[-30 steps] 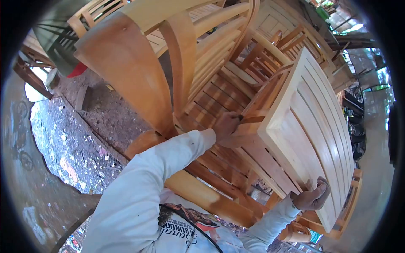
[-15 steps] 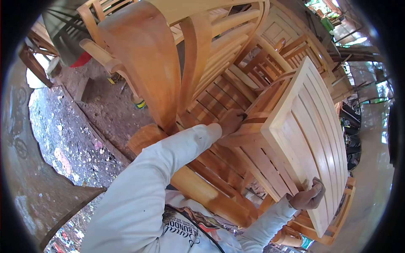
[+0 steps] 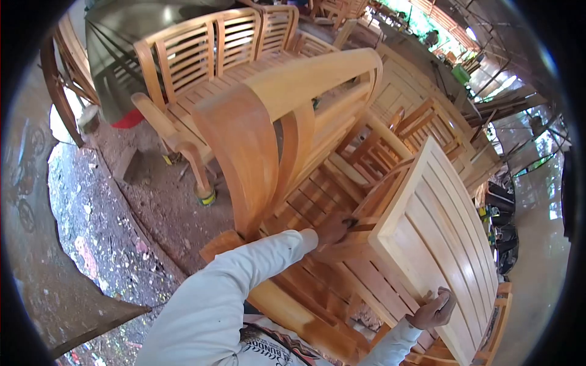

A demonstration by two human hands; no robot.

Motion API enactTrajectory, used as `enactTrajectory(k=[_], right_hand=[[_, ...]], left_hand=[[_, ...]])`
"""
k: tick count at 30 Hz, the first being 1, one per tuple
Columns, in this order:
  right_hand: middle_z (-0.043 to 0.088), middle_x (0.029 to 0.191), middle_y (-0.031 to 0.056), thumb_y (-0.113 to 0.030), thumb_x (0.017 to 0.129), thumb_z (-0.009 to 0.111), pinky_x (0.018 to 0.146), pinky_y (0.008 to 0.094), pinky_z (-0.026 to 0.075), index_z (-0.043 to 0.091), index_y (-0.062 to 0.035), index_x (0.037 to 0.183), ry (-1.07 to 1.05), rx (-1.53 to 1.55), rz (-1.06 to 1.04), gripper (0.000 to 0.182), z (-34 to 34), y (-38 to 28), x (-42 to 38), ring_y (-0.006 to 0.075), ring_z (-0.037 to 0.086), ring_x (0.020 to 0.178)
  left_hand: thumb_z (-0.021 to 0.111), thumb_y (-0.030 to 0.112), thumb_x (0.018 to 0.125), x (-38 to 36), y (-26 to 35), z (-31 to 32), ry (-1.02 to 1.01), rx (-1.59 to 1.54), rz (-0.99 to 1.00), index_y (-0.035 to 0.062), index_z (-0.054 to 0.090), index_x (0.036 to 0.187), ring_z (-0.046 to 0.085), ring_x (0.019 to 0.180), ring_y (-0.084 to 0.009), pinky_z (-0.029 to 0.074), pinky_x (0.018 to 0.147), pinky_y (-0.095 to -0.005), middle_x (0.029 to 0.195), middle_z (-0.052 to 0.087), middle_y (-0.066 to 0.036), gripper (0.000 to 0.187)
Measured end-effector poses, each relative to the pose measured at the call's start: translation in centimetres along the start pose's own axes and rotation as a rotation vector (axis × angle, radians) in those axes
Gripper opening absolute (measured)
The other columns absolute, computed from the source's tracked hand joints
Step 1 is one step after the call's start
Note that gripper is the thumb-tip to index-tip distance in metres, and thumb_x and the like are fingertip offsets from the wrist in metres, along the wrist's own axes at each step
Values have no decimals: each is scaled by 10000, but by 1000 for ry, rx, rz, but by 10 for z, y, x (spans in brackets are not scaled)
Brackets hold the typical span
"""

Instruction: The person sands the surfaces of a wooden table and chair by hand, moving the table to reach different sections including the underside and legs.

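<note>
A small slatted wooden table (image 3: 427, 226) is tipped on its side, its pale top facing right, over the seat of a large wooden bench (image 3: 241, 152). My left hand (image 3: 334, 228) is at the table's frame near its upper left corner, fingers curled with something small and dark at the fingertips that I cannot make out. Against the slatted top, near its lower edge, my right hand (image 3: 434, 310) is closed, fingers bent together; what it holds, if anything, is hidden.
Another slatted bench (image 3: 201, 61) stands behind at the upper left, with small cans (image 3: 206, 196) under its legs. Wooden chairs and panels (image 3: 400, 97) are stacked beyond the table. A tarp edge (image 3: 91, 317) hangs at the lower left.
The view has tilted up, showing more of the rear bench. Both hands keep nearly the same places on the tipped table.
</note>
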State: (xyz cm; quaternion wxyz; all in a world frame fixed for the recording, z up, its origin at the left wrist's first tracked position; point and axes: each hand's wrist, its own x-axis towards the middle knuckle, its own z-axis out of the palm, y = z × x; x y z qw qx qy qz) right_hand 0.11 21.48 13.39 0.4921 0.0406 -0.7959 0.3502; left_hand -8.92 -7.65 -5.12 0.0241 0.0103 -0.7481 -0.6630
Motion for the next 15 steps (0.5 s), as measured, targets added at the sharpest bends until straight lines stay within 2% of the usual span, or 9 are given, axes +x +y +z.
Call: enactTrajectory(k=[1, 2, 4, 5, 7, 10, 13, 15], right_hand=[[634, 804, 168, -74, 939, 482, 650, 388, 466, 558, 34, 762, -3, 15, 43, 221, -1, -7, -1, 269, 583, 710], [634, 807, 171, -73, 932, 481, 647, 387, 466, 551, 30, 758, -8, 27, 86, 214, -2, -10, -1, 270, 586, 711], [632, 804, 173, -76, 930, 479, 644, 383, 466, 550, 30, 756, -47, 3, -86, 216, -7, -3, 5, 267, 594, 718], [631, 802, 175, -78, 929, 478, 643, 381, 466, 549, 30, 755, -63, -15, -167, 217, -10, 1, 5, 265, 598, 722], [628, 799, 177, -83, 928, 475, 642, 383, 463, 550, 30, 754, -99, 39, -109, 221, -14, 7, 5, 262, 593, 719], [626, 798, 174, -108, 937, 485, 667, 385, 466, 550, 25, 758, -154, 134, 28, 232, -23, 8, 7, 258, 581, 721], [630, 812, 171, -157, 957, 507, 715, 375, 467, 554, 20, 772, -91, 399, 122, 260, -31, -10, 6, 256, 570, 736], [640, 856, 184, -207, 985, 517, 755, 369, 465, 583, 23, 812, -75, 568, 85, 295, -38, -14, -12, 254, 574, 778]], left_hand=[[580, 83, 993, 0, -9, -6, -36, 41, -43, 63, 726, 1248, 728, 865, -254, 551, 776, -391, 954, 755, -170, 294], [580, 90, 995, 0, -16, -11, -12, 128, 22, 60, 726, 1243, 729, 867, -244, 556, 777, -390, 946, 754, -165, 289], [581, 104, 998, 2, -21, -16, 27, 295, 152, 54, 727, 1232, 732, 872, -224, 565, 779, -389, 931, 751, -157, 280], [569, 116, 1010, -5, -8, -23, 97, 261, 155, 50, 728, 1223, 732, 886, -214, 574, 782, -383, 935, 751, -141, 274], [544, 141, 1034, -22, 31, -42, 228, 196, 168, 41, 730, 1205, 734, 914, -194, 592, 786, -371, 942, 753, -110, 272], [508, 185, 1064, -32, 24, -62, 162, -4, -14, 72, 717, 1244, 743, 979, -216, 613, 811, -370, 1062, 764, -97, 298], [496, 231, 1087, -69, 47, -79, 117, -532, -162, 124, 671, 1327, 740, 1032, -215, 634, 822, -385, 1188, 742, -70, 315], [592, 209, 1052, -95, 77, -88, 106, -663, -176, 161, 633, 1391, 742, 1027, -209, 640, 819, -378, 1194, 741, -66, 345]])
